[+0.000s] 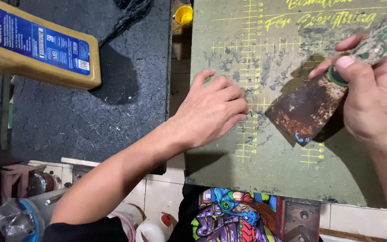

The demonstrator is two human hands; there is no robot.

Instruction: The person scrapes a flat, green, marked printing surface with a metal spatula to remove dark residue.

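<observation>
A dirty green cutting mat (265, 166) with yellow grid lines lies before me. My right hand (372, 98) grips the worn handle of a rusty putty knife (305, 112), whose blade tip rests on the mat, angled down to the left. My left hand (213, 110) lies on the mat to the left of the blade, fingers curled, with a small dark wire-like piece at its fingertips (248, 114); whether it is pinched I cannot tell.
A yellow oil jug with a blue label (36, 45) stands on a dark rubber mat (90, 116) at the left. A small yellow funnel (183, 15) sits at the top. A plastic bottle (10, 222) and white containers (151, 226) lie on the tiled floor below.
</observation>
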